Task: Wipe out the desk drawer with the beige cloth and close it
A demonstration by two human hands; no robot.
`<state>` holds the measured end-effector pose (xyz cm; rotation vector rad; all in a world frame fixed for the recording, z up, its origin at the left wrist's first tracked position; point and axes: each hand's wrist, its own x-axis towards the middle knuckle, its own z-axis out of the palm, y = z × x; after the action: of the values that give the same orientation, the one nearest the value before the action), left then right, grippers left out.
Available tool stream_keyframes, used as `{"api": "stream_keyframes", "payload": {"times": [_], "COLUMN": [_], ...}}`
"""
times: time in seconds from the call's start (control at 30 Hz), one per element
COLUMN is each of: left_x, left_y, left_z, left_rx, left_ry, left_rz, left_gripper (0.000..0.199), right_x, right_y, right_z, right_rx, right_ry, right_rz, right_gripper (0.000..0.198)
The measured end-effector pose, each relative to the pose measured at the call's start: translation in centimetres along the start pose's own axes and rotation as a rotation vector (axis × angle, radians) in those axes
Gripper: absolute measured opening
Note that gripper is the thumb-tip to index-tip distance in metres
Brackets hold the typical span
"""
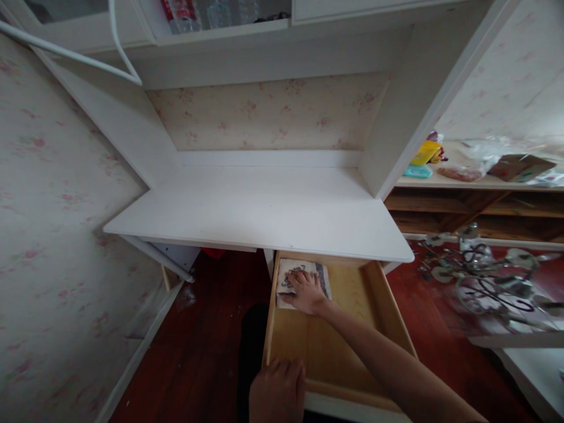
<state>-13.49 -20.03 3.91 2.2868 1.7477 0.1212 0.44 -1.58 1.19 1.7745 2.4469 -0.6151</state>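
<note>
A wooden drawer [352, 329] is pulled out from under the white desk [247, 205]. In its back left corner lies a folded pale cloth [324, 281] with dark markings and a dark band along its right side. My right hand [306, 292] rests flat on this cloth, fingers spread, the forearm reaching across the drawer from the lower right. At the drawer's front left corner, my left hand [277, 390] is closed with its fingers curled over the edge. Its thumb side faces the drawer's inside.
Overhead, a white cabinet [379, 12] holds clear bottles [219, 13], with a white looped frame [126, 53] at the left. A low shelf unit [432, 202] carries bags and a cardboard box [520, 167]. On the right stands a glass-and-metal chandelier [497, 276]. The floor [198, 329] is dark red.
</note>
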Motion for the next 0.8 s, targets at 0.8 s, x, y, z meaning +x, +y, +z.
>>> {"api": "stream_keyframes", "payload": {"times": [0.8], "left_x": [0.4], "left_y": [-0.3], "left_z": [-0.3], "left_rx": [0.032], "left_ry": [0.147], "left_rz": [0.099], "left_gripper": [0.021], "right_x": [-6.3], "right_y": [16.2], "right_z": [0.2], "right_rx": [0.075], "right_ry": [0.051], "right_rz": [0.082], "right_gripper": [0.060]}}
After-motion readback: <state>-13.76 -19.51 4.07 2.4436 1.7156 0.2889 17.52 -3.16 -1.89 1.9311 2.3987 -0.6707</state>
